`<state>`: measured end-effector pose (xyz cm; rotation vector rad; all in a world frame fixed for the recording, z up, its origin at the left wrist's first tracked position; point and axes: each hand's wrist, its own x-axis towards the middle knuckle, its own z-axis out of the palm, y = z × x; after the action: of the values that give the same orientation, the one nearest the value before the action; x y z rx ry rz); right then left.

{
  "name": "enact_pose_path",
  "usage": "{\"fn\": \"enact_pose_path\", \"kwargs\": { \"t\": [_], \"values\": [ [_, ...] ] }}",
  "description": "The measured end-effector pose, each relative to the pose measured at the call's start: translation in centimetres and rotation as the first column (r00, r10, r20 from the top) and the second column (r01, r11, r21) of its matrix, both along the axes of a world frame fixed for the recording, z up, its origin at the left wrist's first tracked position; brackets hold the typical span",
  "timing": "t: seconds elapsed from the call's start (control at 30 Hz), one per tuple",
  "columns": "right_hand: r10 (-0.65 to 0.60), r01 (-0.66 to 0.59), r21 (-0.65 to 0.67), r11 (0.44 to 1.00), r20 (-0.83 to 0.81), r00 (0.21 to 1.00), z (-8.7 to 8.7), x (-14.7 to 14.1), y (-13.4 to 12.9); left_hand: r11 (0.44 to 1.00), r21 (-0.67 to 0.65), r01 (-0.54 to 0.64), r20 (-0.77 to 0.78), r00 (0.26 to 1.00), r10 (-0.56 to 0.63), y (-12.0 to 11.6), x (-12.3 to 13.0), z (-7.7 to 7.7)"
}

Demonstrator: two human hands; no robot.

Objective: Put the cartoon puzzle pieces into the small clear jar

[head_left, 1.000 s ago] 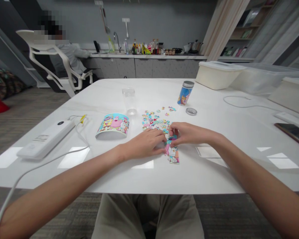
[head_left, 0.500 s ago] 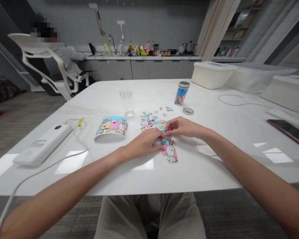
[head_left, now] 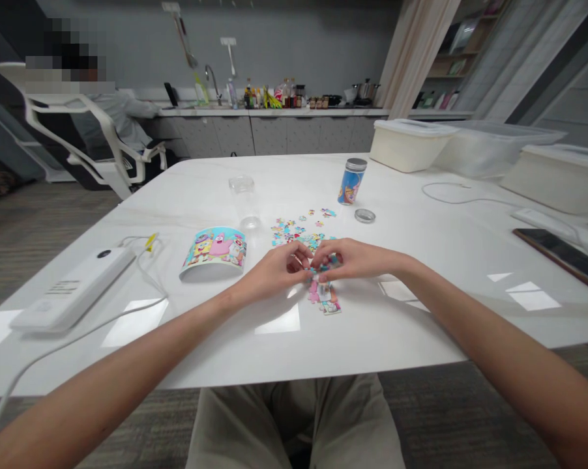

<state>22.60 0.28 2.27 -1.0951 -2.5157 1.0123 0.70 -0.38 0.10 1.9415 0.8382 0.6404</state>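
A joined strip of jigsaw puzzle (head_left: 329, 305) with pink, white and orange cartoon parts lies on the table in front of me. My left hand (head_left: 280, 266) is curled at its upper left side, thumb and fingertips closing on the edge. From the other side my right hand (head_left: 351, 258) bends over the top of the strip, its thumb on the joined pieces and its fingers meeting the left fingertips. The fingers partly hide the upper end. Just beyond the hands are scattered loose puzzle pieces (head_left: 294, 230). A curved picture card (head_left: 216, 253) with the cartoon scene stands at left.
Behind the pieces are a clear plastic jar (head_left: 245, 203), a blue cartoon canister (head_left: 351, 182) and a round lid (head_left: 365, 215). A white power strip (head_left: 76, 290) with a cable lies left. A phone (head_left: 562, 257) and storage boxes (head_left: 411, 144) are right. A person (head_left: 120, 120) sits far left.
My right hand has come down and nearer, its thumb now over the top of the puzzle strip. My left hand has shifted slightly, and the view has turned a little.
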Motion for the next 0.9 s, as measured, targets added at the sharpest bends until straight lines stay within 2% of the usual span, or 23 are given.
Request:
{"fn": "enact_pose_path", "kwargs": {
  "t": [0.1,0.2,0.37,0.43,0.5,0.63,0.77,0.9],
  "values": [
    [0.02,-0.02,-0.006,1.0,0.059,0.998,0.2,-0.4,-0.4,0.998,0.028,-0.048,-0.025,0.999,0.049,0.1,-0.1,0.0],
    [-0.019,0.019,0.001,1.0,0.045,0.999,0.5,-0.5,-0.7,0.985,0.14,-0.104,-0.094,0.989,0.118,0.1,-0.2,0.0],
    [0.165,-0.166,0.002,0.986,0.041,0.985,0.5,-0.7,-1.1,0.909,0.401,-0.116,-0.188,0.961,0.205,0.1,-0.6,0.1],
    [0.17,-0.171,0.012,0.985,0.039,0.985,0.2,-1.0,-1.1,0.883,0.461,-0.085,-0.195,0.961,0.194,0.0,-0.6,0.3],
    [0.121,-0.122,0.011,0.993,0.024,0.992,-0.1,-1.1,-1.0,0.891,0.452,-0.043,-0.207,0.967,0.151,-0.3,-0.5,0.7],
    [-0.018,0.016,-0.077,0.997,-0.022,1.0,-0.3,-1.2,-0.7,0.946,0.323,0.004,-0.251,0.965,0.082,-0.9,-0.1,1.4],
    [-0.125,0.096,-0.182,0.978,-0.153,0.98,-0.5,-1.1,-0.5,0.951,0.305,0.058,-0.248,0.969,0.021,-0.9,0.0,1.0],
    [-0.191,0.117,-0.298,0.947,-0.23,0.954,-0.8,-1.1,-0.2,0.958,0.282,0.052,-0.217,0.976,0.011,-0.5,0.0,0.4]
  ]
}}
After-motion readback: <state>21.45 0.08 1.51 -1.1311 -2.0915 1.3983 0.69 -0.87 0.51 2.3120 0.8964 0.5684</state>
